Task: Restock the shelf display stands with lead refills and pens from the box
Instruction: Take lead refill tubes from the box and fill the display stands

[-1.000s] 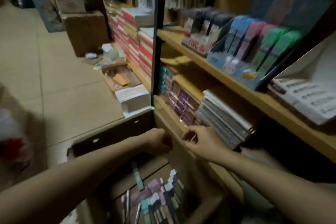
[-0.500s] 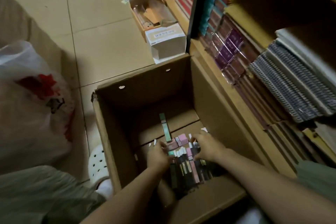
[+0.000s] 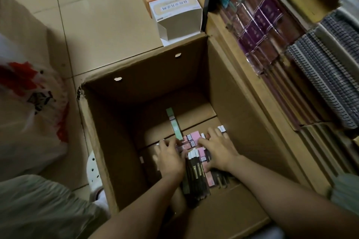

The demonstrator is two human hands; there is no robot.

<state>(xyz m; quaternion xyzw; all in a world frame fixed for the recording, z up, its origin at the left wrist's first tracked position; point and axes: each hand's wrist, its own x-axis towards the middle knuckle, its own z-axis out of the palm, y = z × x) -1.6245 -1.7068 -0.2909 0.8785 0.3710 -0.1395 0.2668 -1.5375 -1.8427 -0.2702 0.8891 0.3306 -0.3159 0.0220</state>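
I have my left hand (image 3: 168,158) and right hand (image 3: 217,152) spread flat on the pen packs (image 3: 196,169), gripping none | packs lie under and between my palms on the box (image 3: 120,141) floor, long axes running away from me | green pack (image 3: 174,124) beyond my left fingertips, left hand nearer.

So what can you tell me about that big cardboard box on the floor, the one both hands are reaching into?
The cardboard box is plain brown corrugated card, deep and open at the top, standing on the tiled floor against the wooden shelf. Its far wall has two small punched holes and one top corner is torn. Slim packs in pink, dark and green lie on its bottom, mostly toward the near side. The left hand and right hand rest on them.
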